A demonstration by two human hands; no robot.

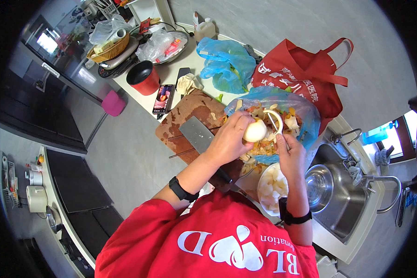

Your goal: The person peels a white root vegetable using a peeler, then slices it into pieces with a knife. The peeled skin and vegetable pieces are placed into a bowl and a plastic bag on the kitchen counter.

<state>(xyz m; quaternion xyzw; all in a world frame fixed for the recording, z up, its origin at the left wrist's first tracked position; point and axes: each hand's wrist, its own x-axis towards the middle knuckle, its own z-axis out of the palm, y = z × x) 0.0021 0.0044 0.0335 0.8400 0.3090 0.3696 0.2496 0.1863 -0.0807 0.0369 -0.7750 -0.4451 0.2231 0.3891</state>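
Observation:
My left hand [231, 139] grips a pale, mostly peeled round fruit or vegetable [255, 131], with a bit of yellow skin left near its top. In my right hand [292, 154] is a white peeler [280, 121], its blade beside the peeled piece; I cannot tell whether they touch. Both hands are above an open blue plastic bag [311, 120] full of peelings [264, 147]. A cleaver [197, 133] lies on the wet brown cutting board [173, 116], partly hidden by my left arm. Below my right hand, a white bowl [262, 199] holds several pale peeled pieces [274, 184].
A red tote bag [281, 66] and another blue plastic bag [226, 59] stand along the wall side. A red pot [144, 80] and a lit phone [163, 99] are at the counter's left edge. On the right, a glass bowl [319, 187] sits in the steel sink [351, 205].

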